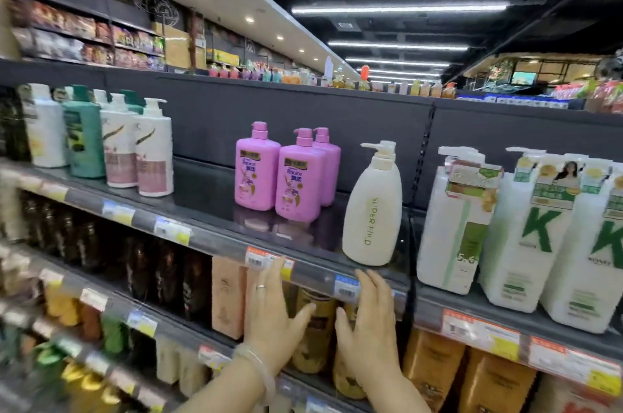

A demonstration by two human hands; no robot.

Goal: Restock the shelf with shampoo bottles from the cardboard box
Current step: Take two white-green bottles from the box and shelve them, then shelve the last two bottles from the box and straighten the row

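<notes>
Left hand (pixel 273 318) and right hand (pixel 367 325): both spread wide, empty, raised at shelf (pixel 215 244) front edge. Above: 3 pink bottles (pixel 296 176) and 1 cream bottle (pixel 372 207) standing, w/ bare gaps between. Cardboard box not in view. Judgement: restock approx. part done; gaps left to fill.
</notes>
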